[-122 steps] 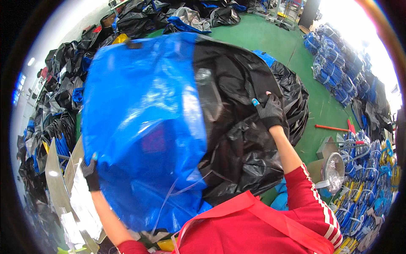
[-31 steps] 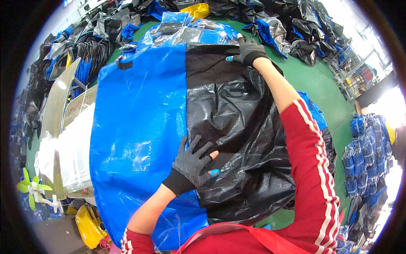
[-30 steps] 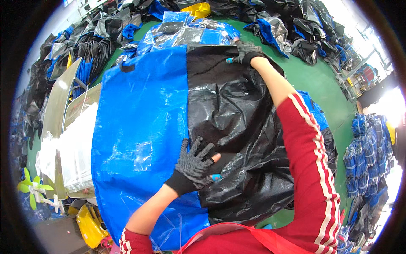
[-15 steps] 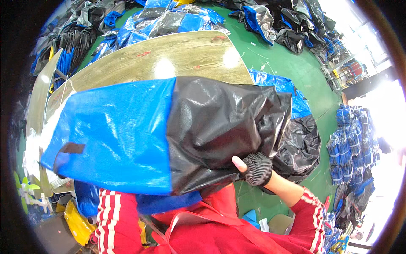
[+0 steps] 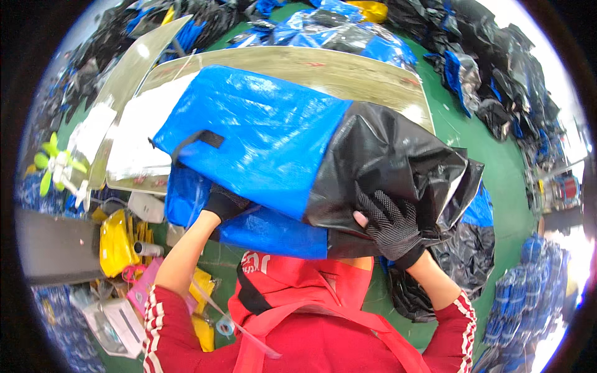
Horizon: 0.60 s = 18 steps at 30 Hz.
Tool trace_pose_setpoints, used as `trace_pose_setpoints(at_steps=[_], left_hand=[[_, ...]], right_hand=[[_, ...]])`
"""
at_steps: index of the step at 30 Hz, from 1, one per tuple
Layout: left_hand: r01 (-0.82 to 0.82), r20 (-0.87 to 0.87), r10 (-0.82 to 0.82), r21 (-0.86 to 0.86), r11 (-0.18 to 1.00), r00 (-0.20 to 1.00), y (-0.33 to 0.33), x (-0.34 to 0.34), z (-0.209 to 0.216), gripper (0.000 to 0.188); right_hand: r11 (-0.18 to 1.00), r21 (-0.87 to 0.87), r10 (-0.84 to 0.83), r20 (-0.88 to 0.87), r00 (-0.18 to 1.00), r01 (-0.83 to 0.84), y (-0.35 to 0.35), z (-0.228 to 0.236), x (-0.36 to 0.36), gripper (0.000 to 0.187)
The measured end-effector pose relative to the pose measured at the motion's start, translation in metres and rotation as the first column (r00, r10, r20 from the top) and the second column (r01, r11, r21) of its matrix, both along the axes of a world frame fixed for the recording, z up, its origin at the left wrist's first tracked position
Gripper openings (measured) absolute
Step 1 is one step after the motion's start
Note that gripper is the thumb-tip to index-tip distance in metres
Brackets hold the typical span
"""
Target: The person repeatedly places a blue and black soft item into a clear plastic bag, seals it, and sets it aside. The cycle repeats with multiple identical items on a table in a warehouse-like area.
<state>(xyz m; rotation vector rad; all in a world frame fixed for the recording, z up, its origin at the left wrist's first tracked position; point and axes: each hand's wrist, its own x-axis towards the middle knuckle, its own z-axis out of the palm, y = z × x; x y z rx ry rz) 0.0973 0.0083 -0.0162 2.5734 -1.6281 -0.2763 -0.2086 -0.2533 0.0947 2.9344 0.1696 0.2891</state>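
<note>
A large bag of shiny coated sheeting (image 5: 261, 133), blue on its left part and black on its right, lies in front of me over the table's near edge. A short black strap (image 5: 208, 138) sits on its blue end. My left hand (image 5: 225, 202), in a black glove, reaches between the upper blue layer and the blue layer below; its fingers are hidden. My right hand (image 5: 393, 227), in a dotted black glove with the thumb tip bare, lies on the creased black part. Its fingers are stretched out and the thumb stands apart.
The wood-look table (image 5: 373, 65) extends beyond the bag. More blue and black sheeting (image 5: 460, 267) hangs at my right. Tied blue bundles (image 5: 528, 286) stand further right. Yellow pieces (image 5: 117, 245) and a small green-bladed fan (image 5: 59, 163) are at the left.
The view has shifted, and the bag's blue end now tilts up and away. My left hand has come into view under the blue layer. My right hand's fingers have spread over the black part.
</note>
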Motion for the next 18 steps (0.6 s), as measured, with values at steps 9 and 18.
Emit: trace_pose_setpoints(at_steps=[9,18], left_hand=[[-0.312,0.031,0.312,-0.021,0.95,0.949,0.127,0.077,-0.032,0.049],[-0.847,-0.531,0.662,-0.368,0.382,0.529,0.215,0.045,-0.091,0.034]], right_hand=[[0.994,0.097,-0.022,-0.289,0.957,0.052,-0.071,-0.036,-0.074,0.038],[0.97,0.221,-0.034,-0.299,0.954,0.104,-0.062,-0.042,-0.057,0.046]])
